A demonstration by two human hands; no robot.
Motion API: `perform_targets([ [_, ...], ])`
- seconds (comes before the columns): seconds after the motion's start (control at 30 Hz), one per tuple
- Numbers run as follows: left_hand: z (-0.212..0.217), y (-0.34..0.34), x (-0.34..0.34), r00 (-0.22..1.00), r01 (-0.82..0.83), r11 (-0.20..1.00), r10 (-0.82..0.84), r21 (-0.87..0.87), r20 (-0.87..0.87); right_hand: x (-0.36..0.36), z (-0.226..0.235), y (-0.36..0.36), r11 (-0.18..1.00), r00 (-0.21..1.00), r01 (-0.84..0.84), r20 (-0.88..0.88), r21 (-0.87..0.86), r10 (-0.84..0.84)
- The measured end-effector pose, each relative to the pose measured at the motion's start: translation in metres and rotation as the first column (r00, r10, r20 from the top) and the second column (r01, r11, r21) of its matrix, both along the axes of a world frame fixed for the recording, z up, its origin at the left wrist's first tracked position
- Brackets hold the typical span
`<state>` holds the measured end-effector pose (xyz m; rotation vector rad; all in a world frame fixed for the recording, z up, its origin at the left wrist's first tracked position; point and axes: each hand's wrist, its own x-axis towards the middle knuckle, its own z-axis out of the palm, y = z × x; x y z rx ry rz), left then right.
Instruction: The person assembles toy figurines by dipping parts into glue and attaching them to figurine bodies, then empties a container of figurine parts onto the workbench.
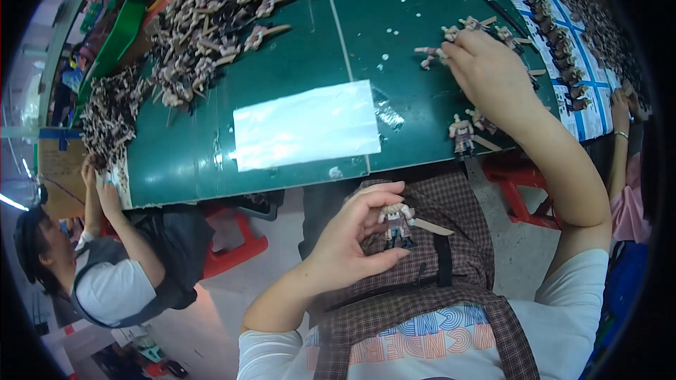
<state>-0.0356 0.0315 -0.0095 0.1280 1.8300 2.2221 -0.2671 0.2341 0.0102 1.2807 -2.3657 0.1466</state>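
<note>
My left hand [352, 236] is in front of my checked apron, thumb and fingers curled round a small toy figure [398, 225]. A flat tan blade [433, 227] sticks out from the figure's right side. Over the right part of the green table, my right hand [489, 70] reaches out with its fingertips pinched together at another small toy figure [427, 57]; part of the grip is hidden by the fingers. More toy figures lie around that hand, and one dark-skirted toy figure [462, 134] lies near the table's front edge.
A white sheet [306, 127] lies on the green table [282, 56]. A large heap of figures [204, 35] covers the far left. Rows of brown parts [563, 49] line the right side. Co-workers' hands [98, 183] show at both sides. Red stools [236, 243] stand below.
</note>
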Motion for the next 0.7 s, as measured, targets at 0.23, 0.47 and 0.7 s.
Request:
perform_targets([
  [0.23, -0.016, -0.011, 0.032, 0.942, -0.23, 0.909, 0.119, 0.347, 0.313, 0.038, 0.014, -0.061, 0.972, 0.852, 0.018, 0.512, -0.234, 0.107],
  [0.47, -0.017, -0.005, 0.051, 0.938, -0.216, 0.838, 0.035, 0.501, 0.346, 0.062, 0.0, -0.131, 0.984, 0.88, -0.101, 0.448, -0.148, 0.158],
  [0.7, -0.023, -0.028, 0.073, 0.975, -0.162, 0.928, 0.098, 0.335, 0.199, 0.063, -0.011, -0.151, 0.989, 0.935, -0.144, 0.323, -0.033, 0.147],
])
